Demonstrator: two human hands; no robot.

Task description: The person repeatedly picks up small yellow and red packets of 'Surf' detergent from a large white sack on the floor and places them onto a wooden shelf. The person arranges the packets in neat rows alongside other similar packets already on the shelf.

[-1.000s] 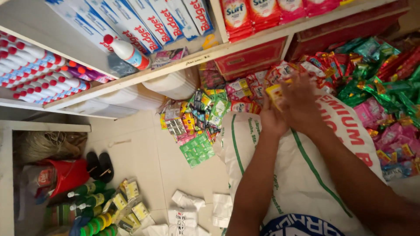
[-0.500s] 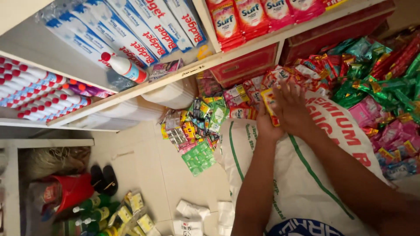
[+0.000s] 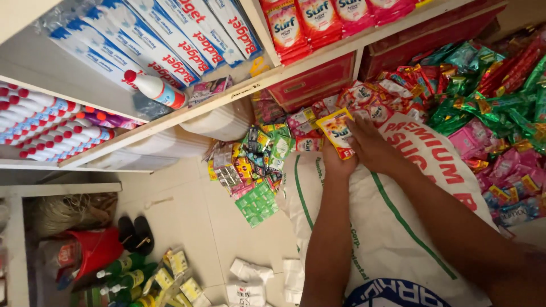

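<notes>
yellow sachet [image 3: 336, 132] amid sachet heaps [image 3: 455, 96], white sack [image 3: 398, 227]

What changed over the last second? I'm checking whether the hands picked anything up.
Both hands, the left hand and right hand, now hold a yellow sachet up over the white sack; earlier it was barely visible. Shelves and hanging sachets unchanged.

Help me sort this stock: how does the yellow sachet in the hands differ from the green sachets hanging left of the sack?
The yellow sachet is a single piece held between the left hand and right hand; the green sachets are a joined sheet of many, held by nobody. The yellow sachet is larger than any one of the green sachets. It lies above the white sack; they hang beside it. Both are small sealed packets.
</notes>
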